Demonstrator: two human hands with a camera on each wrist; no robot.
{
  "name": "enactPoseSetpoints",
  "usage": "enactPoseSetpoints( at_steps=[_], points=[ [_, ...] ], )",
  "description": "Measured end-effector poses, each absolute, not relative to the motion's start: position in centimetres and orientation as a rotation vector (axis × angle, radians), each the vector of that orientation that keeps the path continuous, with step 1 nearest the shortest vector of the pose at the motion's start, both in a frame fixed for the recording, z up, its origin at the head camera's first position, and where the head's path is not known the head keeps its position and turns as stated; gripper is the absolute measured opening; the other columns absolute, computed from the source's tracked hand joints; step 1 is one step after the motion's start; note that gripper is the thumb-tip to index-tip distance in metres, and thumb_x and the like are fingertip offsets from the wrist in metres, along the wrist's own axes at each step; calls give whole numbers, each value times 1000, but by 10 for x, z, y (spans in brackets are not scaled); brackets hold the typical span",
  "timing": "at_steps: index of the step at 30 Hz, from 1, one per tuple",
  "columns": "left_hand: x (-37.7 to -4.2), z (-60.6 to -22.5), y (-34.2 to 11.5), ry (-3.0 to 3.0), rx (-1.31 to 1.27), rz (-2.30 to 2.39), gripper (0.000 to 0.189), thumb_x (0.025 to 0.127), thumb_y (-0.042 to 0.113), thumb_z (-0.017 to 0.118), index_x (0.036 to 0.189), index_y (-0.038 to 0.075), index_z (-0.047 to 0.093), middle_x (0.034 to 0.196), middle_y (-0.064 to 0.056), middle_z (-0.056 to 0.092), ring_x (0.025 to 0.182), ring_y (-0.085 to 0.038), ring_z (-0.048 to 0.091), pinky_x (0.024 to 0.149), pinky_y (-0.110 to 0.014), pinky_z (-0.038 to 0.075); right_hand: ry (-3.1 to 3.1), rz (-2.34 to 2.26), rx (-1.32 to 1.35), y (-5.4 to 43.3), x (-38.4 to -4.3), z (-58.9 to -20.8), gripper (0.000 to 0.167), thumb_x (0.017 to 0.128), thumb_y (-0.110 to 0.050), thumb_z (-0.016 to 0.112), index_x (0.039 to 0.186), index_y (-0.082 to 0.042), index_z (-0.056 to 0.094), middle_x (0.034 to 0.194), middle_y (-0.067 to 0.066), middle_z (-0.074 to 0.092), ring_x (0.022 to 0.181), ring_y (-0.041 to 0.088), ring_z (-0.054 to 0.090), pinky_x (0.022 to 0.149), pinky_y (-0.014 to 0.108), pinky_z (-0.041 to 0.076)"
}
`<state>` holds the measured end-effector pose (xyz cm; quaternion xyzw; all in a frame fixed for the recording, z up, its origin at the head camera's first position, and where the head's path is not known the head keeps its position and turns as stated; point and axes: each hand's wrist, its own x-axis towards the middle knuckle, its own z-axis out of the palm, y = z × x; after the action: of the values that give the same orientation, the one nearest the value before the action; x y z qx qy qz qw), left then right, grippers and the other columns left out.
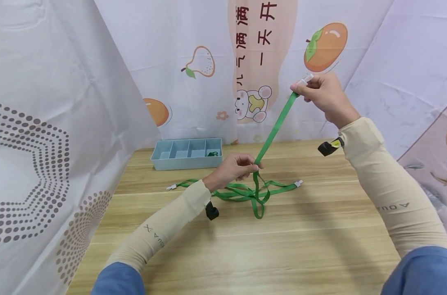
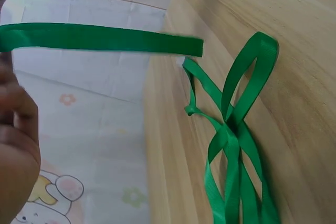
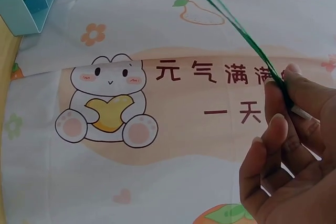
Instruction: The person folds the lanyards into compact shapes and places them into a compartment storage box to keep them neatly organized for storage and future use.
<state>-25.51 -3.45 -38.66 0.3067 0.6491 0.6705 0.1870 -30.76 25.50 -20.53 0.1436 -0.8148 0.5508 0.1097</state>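
Observation:
A green lanyard strap (image 1: 276,128) stretches on a slant between the two hands in the head view. Up at the right, the right hand (image 1: 328,96) pinches its upper end by a white clip (image 1: 306,79). Lower down, the left hand (image 1: 233,167) pinches the strap between thumb and fingers, and the rest hangs toward the table. Beneath lie more green lanyards (image 1: 242,193) in a loose, crossing pile, with white clips (image 1: 298,183) at the ends. In the right wrist view, the right hand (image 3: 294,150) holds the strap edge-on; its fingers partly hide the clip.
A pale blue divided box (image 1: 186,164) stands at the back left of the wooden table (image 1: 238,254). Something green (image 1: 212,154) lies in its rightmost compartment. Printed cloth (image 1: 208,102) hangs behind the table and along both sides.

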Motion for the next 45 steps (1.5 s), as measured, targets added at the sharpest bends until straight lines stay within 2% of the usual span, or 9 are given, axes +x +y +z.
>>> enactPoseSetpoints(
  at_steps=[3, 9, 13, 16, 22, 34, 38, 42, 45],
  points=[
    [-256, -385, -35, 1782, 878, 1874, 13, 100, 12, 70, 91, 5, 65, 117, -18, 73, 52, -16, 46, 47, -28, 33, -2418, 1617, 408, 259, -308, -208, 20, 93, -28, 79, 100, -10, 83, 82, -9, 74, 73, 15, 50, 73, 26, 40],
    [-255, -384, -34, 1801, 879, 1870, 15, 97, 11, 74, 89, 6, 64, 84, -8, 72, 50, -15, 45, 46, -30, 30, -2390, 1680, 412, 261, -308, -209, 20, 93, -27, 80, 99, -8, 83, 80, -8, 74, 70, 14, 52, 74, 26, 43],
    [-254, -383, -33, 1792, 840, 1892, 12, 97, 8, 73, 90, 7, 63, 79, -6, 66, 52, -15, 43, 49, -32, 30, -2350, 1742, 427, 258, -304, -203, 15, 92, -24, 80, 98, -11, 83, 79, -7, 74, 69, 13, 52, 73, 24, 43],
    [-255, -383, -32, 1782, 813, 1896, 6, 102, 11, 68, 102, 6, 63, 90, -6, 69, 54, -16, 43, 49, -31, 32, -2326, 1771, 461, 255, -299, -199, 12, 92, -21, 80, 98, -11, 83, 80, -7, 74, 70, 13, 53, 73, 24, 44],
    [-259, -383, -25, 1795, 846, 1888, 33, 109, 27, 53, 138, 11, 58, 107, -10, 70, 55, -17, 47, 50, -31, 37, -2300, 1757, 542, 246, -289, -193, 11, 93, -17, 80, 100, -9, 83, 83, -5, 76, 76, 14, 55, 70, 23, 46],
    [-253, -378, -16, 1911, 910, 1907, 27, 104, 22, 64, 120, 3, 75, 94, -4, 74, 56, -17, 44, 53, -28, 34, -2322, 1638, 613, 238, -281, -184, 20, 93, -20, 80, 106, -5, 80, 88, -2, 76, 80, 16, 57, 71, 24, 46],
    [-250, -376, -15, 1935, 918, 1896, 27, 103, 18, 66, 119, -1, 74, 97, -2, 74, 56, -16, 43, 54, -28, 37, -2330, 1627, 587, 243, -287, -185, 20, 93, -20, 80, 106, -5, 80, 88, -3, 76, 83, 15, 59, 71, 23, 47],
    [-248, -374, -16, 1948, 978, 1882, 26, 103, 15, 64, 119, -5, 73, 97, -3, 74, 57, -16, 43, 55, -30, 39, -2379, 1586, 514, 253, -301, -198, 22, 92, -22, 81, 107, -6, 80, 87, -4, 76, 83, 13, 60, 71, 23, 46],
    [-245, -371, -18, 1965, 1027, 1876, 24, 104, 13, 64, 119, -3, 74, 93, -3, 72, 58, -17, 42, 56, -30, 40, -2421, 1573, 424, 263, -314, -220, 26, 91, -22, 82, 109, -4, 77, 86, -7, 76, 74, 10, 56, 66, 22, 44]
  ],
)
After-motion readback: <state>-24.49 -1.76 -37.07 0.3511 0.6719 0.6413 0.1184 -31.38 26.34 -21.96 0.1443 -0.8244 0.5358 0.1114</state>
